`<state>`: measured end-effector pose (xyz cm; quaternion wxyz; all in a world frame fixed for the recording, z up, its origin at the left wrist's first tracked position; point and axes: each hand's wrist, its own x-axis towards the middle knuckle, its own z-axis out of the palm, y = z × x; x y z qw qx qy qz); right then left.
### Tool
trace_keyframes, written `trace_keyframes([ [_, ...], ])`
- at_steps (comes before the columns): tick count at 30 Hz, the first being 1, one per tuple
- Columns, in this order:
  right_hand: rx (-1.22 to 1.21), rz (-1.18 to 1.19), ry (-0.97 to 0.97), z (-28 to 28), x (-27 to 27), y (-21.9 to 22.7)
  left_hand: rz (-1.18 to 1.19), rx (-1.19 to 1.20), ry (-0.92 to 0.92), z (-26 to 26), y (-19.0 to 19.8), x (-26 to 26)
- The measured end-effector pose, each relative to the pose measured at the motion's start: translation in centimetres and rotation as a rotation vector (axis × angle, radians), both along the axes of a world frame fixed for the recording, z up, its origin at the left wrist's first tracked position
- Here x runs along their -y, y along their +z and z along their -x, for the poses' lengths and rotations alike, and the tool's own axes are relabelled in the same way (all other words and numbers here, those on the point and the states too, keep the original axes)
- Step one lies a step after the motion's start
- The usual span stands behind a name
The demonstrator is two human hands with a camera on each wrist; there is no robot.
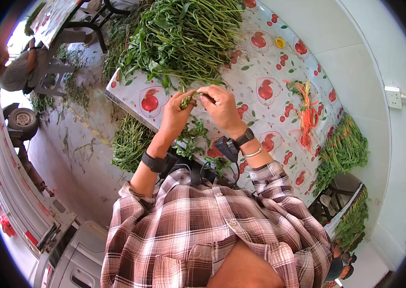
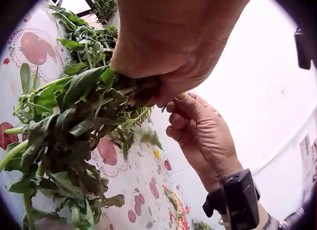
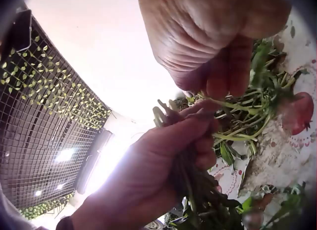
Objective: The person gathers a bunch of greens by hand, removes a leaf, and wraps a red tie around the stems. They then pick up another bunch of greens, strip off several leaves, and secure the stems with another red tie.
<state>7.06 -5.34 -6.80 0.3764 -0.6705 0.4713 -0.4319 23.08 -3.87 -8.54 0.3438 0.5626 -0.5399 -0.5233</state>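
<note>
My left hand (image 1: 176, 115) grips a small bunch of leafy greens (image 2: 64, 136) round its stems. The cut stem ends (image 3: 166, 114) stick out above the thumb in the right wrist view, and the leaves hang below the fist. Close against it, my right hand (image 1: 222, 109) has its fingers curled, pinching a thin green stem (image 3: 230, 105) at the fingertips. Both hands are over the near edge of the table, in front of a large heap of greens (image 1: 188, 38). The right fingertips partly hide what they pinch.
A patterned tablecloth (image 1: 279, 125) covers the table. Orange ties (image 1: 307, 120) and a yellow ring (image 1: 279, 42) lie on it. Tied bundles of greens (image 1: 342, 151) rest at the right end, and more greens (image 1: 133, 144) lie on the floor to the left. A person (image 1: 20, 69) sits at far left.
</note>
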Motion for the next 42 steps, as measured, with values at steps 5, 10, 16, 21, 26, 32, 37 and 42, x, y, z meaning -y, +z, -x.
trace_keyframes([
  [5, -0.033, 0.079, 0.032, 0.0, -0.4, 0.1, 0.154, 0.154, -0.124, 0.3, -0.4, 0.0],
  [10, -0.057, 0.141, 0.124, 0.8, 0.4, 2.5, -0.029, -0.086, -0.192, 0.2, 0.6, -0.1],
  [16, -0.126, 0.104, 0.398, -0.7, 0.2, 2.3, 0.114, -0.052, -0.216, 1.2, 0.9, -0.9],
  [21, 0.008, 0.001, 0.459, -0.5, -0.9, 2.5, 0.073, -0.058, -0.328, 1.2, 0.6, -1.8],
  [26, 0.2, -0.124, 0.39, 0.4, -1.6, 3.0, -0.036, -0.14, -0.285, 2.0, 1.0, -1.6],
  [32, -0.004, 0.01, 0.173, 2.2, -1.4, 3.5, -0.315, -0.043, -0.231, 2.1, 3.4, -0.7],
  [37, -0.196, 0.126, 0.16, 1.9, -1.7, 5.0, -0.148, 0.042, -0.219, 2.4, 3.3, -1.2],
  [42, -0.489, 0.372, 0.247, 1.6, -2.0, 5.1, -0.087, 0.1, -0.249, 2.3, 1.5, -1.7],
])
